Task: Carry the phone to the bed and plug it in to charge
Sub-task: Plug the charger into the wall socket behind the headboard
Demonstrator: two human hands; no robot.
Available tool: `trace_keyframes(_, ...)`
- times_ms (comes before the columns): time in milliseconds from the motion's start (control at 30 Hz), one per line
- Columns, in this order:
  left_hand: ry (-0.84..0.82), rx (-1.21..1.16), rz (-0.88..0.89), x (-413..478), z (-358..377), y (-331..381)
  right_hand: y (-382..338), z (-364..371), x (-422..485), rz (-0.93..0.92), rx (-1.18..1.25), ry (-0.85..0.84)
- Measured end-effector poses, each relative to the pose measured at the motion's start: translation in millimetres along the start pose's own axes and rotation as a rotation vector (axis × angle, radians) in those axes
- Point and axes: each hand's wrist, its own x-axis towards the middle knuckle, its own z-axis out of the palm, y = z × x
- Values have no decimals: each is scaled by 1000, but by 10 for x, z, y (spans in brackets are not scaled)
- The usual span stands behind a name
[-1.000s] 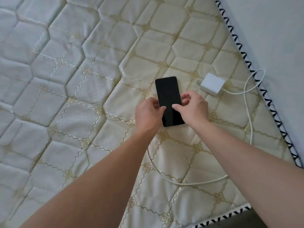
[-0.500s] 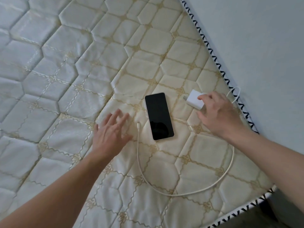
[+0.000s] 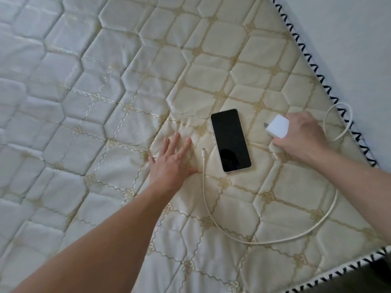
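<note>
The phone (image 3: pixel 230 140) lies screen up, dark, on the quilted mattress (image 3: pixel 105 102). My right hand (image 3: pixel 300 136) is shut on the white charger block (image 3: pixel 277 129), its prongs pointing left, just right of the phone. The white cable (image 3: pixel 273 241) runs from the block in a wide loop across the mattress. Its free connector end (image 3: pixel 203 149) lies left of the phone, not plugged into it. My left hand (image 3: pixel 172 160) rests flat on the mattress with fingers spread, beside that connector and holding nothing.
The mattress edge with black zigzag trim (image 3: pixel 330 89) runs along a pale wall (image 3: pixel 349 39) on the right. A loop of cable (image 3: pixel 338 121) hangs over that edge. The mattress corner (image 3: pixel 376 256) and dark floor sit at the lower right.
Both hands have left the phone. The right hand reached to the charger block, closed on it and lifted it. The left hand settled flat on the mattress; the connector lies loose beside the phone.
</note>
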Motion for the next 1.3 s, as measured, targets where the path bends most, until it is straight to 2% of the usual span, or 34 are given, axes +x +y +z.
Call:
trace_keyframes(100,3,33,6,-21,-32,22,35,-105,-303,-3,-2,-58)
trace_keyframes(200,17,123,51,-61,-60,5,111,-258,-682,57,43,-32)
trace_keyframes(300,29,141,91,-145,-74,-21,221,-393,-1073,153,255,8)
trace_keyframes(400,124,116,154,-365,-122,240,412,-496,-1485,253,453,84)
trace_keyframes(500,184,142,330,-645,-186,767,642,-616,-1934,357,604,149)
trace_keyframes(667,124,171,676,-1017,-250,1783,1151,-749,-2772,525,748,260)
trace_keyframes(867,117,193,1074,-1415,-213,2967,1728,-625,-3765,858,955,431)
trace_keyframes(1000,168,246,1278,-1740,-85,3615,2068,-399,-4116,1036,1090,683)
trace_keyframes(1167,225,269,1481,-2172,89,4300,2496,-304,-4193,1094,1199,850)
trace_keyframes(1300,402,205,1610,-2375,81,4747,2810,-392,-4095,1064,1172,926)
